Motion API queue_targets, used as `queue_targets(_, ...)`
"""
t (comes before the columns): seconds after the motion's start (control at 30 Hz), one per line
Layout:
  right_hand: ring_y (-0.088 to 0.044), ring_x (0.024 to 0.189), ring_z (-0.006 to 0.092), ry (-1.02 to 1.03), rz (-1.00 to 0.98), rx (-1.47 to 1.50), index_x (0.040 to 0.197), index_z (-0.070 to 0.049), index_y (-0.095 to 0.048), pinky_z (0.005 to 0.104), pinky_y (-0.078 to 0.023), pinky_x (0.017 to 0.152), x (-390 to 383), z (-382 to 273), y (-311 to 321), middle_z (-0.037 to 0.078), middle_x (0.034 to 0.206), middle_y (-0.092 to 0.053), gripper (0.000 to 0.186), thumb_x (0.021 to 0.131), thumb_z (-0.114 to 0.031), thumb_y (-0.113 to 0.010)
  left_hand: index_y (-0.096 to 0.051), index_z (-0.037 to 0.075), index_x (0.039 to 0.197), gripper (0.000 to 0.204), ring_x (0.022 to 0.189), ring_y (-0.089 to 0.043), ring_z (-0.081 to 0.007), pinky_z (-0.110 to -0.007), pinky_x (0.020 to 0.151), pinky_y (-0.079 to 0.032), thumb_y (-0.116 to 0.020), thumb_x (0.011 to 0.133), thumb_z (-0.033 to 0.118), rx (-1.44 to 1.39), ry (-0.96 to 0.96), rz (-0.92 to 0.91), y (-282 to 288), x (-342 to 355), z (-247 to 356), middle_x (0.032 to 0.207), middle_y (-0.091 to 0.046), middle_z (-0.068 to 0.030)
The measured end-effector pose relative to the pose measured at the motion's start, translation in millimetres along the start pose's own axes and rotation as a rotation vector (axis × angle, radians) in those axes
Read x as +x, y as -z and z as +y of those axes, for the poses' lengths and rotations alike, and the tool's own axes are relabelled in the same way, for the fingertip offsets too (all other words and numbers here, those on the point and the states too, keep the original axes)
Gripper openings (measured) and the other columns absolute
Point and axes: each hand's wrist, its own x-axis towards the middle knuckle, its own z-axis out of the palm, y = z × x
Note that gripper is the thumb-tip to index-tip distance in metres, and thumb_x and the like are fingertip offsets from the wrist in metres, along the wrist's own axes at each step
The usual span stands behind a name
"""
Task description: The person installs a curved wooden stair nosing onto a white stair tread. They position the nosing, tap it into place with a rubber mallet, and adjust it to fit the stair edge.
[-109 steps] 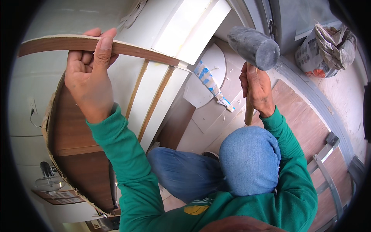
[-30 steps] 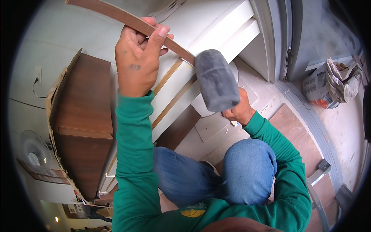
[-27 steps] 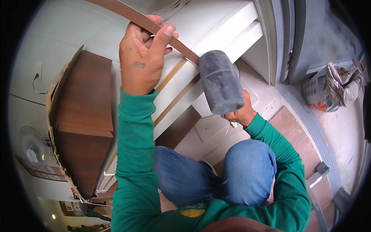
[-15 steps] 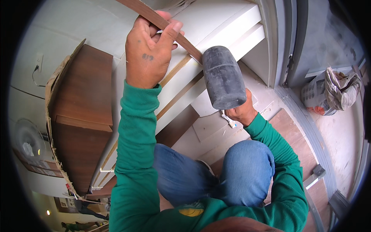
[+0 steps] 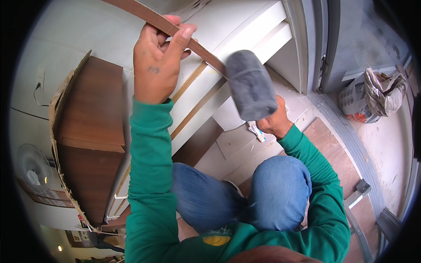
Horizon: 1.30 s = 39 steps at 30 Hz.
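Brown wood strip (image 5: pixel 160 23) slants over white boards (image 5: pixel 197 94); the left hand (image 5: pixel 158 61) has it in a thumb-and-finger grip. Right hand (image 5: pixel 275 119), partly hidden, clasps a grey mallet (image 5: pixel 251 85), head at strip's end; contact unclear.

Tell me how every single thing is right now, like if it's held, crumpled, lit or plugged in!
Wood strip: held, slanting
Left hand: pinching the strip
Mallet: held, its head at the strip's end
Right hand: closed, handle hidden
Beige sack: crumpled
Tube: lying down, partly hidden
Plug: plugged in
Small lamp: lit
Knees: bent
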Motion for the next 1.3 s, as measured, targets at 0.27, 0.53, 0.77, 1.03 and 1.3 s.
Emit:
queue_targets(0.27, -0.073, 0.099, 0.0318, -0.573, 0.152, -0.141, 0.127, 0.001, -0.072, 0.04, -0.055, 0.09, -151, 42, 48, 0.019, 0.108, -0.075, 0.032, 0.109, -0.015, -0.051, -0.061, -0.008, 0.14, 0.047, 0.112, -0.076, -0.0221, -0.033, 0.099, -0.062, -0.075, 0.105, 0.02, -0.051, 0.087, 0.046, -1, -9, 14, 0.12, -0.079, -0.0178)
queue_targets(0.53, -0.06, 0.065, 0.0305, -0.931, 0.463, -0.504, 0.1, 0.0, -0.062, 0.0407, -0.051, 0.066, -176, 55, 114, 0.017, 0.077, -0.065, 0.036, 0.11, -0.035, -0.066, -0.067, -0.013, 0.129, 0.037, 0.114, -0.077, -0.0266, -0.033, 0.098, -0.063, -0.079, 0.094, -0.006, -0.078, -0.058, 0.113, -17, -38, 56, 0.119, -0.077, -0.024)
queue_targets(0.77, -0.065, 0.073, 0.0481, -1.001, 0.176, -0.587, 0.092, 0.001, -0.066, 0.0506, -0.053, 0.071, -164, 55, 142, 0.027, 0.079, -0.066, 0.03, 0.093, -0.027, -0.077, -0.057, -0.016, 0.142, 0.049, 0.108, -0.077, -0.0289, -0.039, 0.098, -0.061, -0.068, 0.103, 0.011, -0.15, -0.231, 0.128, 49, -35, 72, 0.122, -0.076, -0.0305)
queue_targets(1.03, -0.07, 0.093, 0.047, -0.915, -0.117, -0.778, 0.106, -0.001, -0.07, 0.0549, -0.056, 0.083, -265, 61, 123, 0.024, 0.104, -0.072, 0.03, 0.088, -0.023, -0.08, -0.071, -0.007, 0.129, 0.039, 0.102, -0.077, -0.0221, -0.034, 0.087, -0.063, -0.078, 0.095, 0.011, -0.18, 0.198, -0.516, -42, -81, 26, 0.114, -0.08, -0.0187)
queue_targets(1.3, -0.067, 0.121, 0.0348, -0.981, -0.077, -0.471, 0.127, 0.003, -0.068, 0.0437, -0.052, 0.104, -205, 43, 125, 0.022, 0.127, -0.071, 0.041, 0.097, -0.024, -0.079, -0.072, 0.002, 0.126, 0.037, 0.099, -0.073, -0.0429, -0.05, 0.087, -0.056, -0.079, 0.094, 0.019, 0.105, -0.115, -0.778, -81, -137, -86, 0.108, -0.076, -0.0233)
